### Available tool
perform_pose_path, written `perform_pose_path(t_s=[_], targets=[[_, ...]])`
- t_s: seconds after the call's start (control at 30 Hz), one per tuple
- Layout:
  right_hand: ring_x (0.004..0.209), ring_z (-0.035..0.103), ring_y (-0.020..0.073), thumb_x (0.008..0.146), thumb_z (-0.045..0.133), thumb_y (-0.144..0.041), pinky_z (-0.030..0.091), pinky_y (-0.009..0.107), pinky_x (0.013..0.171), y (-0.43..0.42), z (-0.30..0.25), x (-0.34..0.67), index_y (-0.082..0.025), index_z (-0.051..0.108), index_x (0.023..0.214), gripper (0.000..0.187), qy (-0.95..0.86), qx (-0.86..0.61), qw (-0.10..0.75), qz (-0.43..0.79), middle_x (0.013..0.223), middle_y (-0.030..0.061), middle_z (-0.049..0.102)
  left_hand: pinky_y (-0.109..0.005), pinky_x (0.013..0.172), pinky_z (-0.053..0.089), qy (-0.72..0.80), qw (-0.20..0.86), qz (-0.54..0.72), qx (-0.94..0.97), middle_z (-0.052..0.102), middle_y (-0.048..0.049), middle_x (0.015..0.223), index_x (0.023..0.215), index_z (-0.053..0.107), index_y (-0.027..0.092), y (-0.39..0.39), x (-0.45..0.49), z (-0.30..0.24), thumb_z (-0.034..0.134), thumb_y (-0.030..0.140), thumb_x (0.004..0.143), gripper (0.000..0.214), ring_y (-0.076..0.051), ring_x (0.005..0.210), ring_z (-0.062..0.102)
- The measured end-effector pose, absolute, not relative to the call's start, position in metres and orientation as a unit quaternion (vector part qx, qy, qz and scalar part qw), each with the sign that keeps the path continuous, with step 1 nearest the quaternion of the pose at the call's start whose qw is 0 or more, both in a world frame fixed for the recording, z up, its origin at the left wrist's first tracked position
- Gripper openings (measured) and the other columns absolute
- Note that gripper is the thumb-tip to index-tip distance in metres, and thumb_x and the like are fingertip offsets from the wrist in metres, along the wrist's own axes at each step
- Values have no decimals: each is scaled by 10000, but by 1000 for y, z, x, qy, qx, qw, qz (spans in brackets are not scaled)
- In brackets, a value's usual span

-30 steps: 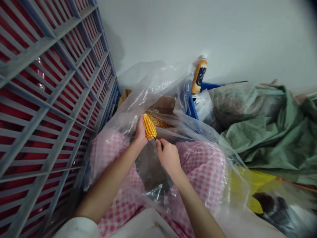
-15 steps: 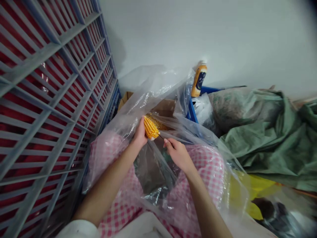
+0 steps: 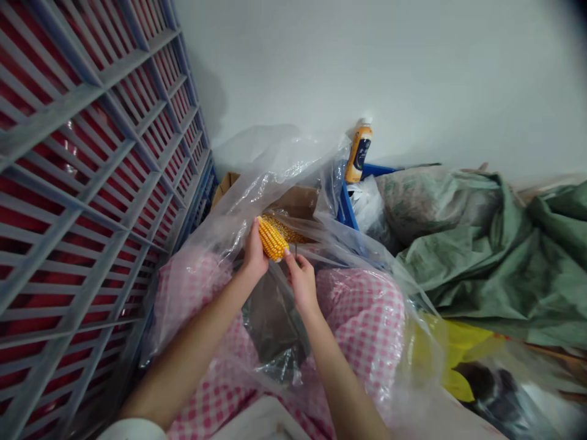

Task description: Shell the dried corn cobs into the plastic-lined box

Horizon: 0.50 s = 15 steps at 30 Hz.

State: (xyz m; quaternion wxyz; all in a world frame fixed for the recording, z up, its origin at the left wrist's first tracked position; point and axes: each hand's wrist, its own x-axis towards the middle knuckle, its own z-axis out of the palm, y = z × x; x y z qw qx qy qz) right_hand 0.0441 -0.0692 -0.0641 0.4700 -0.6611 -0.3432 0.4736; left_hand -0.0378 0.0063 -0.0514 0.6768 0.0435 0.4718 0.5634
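A yellow corn cob (image 3: pixel 273 238) is gripped from its left side by my left hand (image 3: pixel 255 252), tilted with its lower end toward the right. My right hand (image 3: pixel 301 281) is closed around a thin dark rod-like tool (image 3: pixel 296 249), whose tip sticks up past the fingers; its exact kind cannot be made out. The right thumb touches the cob's lower end. Just behind the cob, loose corn kernels (image 3: pixel 294 234) lie inside a large clear plastic bag (image 3: pixel 270 174), which spreads over a cardboard box (image 3: pixel 300 201) and across my knees.
A tall grey-blue slatted crate (image 3: pixel 123 153) with red behind its slats stands close on the left. Beyond the bag, an orange bottle (image 3: pixel 359 153) rises by a blue bin (image 3: pixel 347 211). Green cloth (image 3: pixel 495 256) and a yellow bag (image 3: pixel 463 342) lie to the right.
My right hand has moved left and turned more upright, bringing its thumb onto the cob's lower end. The tool now points upward beside the cob. The view has shifted slightly.
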Motion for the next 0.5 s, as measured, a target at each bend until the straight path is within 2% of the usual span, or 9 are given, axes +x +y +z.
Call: perform_pose_path(t_s=[0.27, 0.5], targets=[[457, 272, 74, 752, 564, -516, 231, 214, 443, -68, -68, 45, -167, 569, 769, 349, -323, -633, 492, 504, 507, -92, 340, -190, 623, 497, 474, 673, 567, 32, 637, -21, 844, 862, 562, 193, 8, -38, -53, 405, 403, 925, 270, -122, 763, 638], [421, 210, 55, 702, 620, -495, 160, 208, 411, -63, -63, 47, -188, 504, 708, 328, -267, -592, 497, 575, 495, -110, 282, -230, 639, 508, 471, 689, 551, -1, 619, -11, 781, 860, 561, 203, 10, -42, -57, 402, 399, 919, 260, -132, 703, 625]])
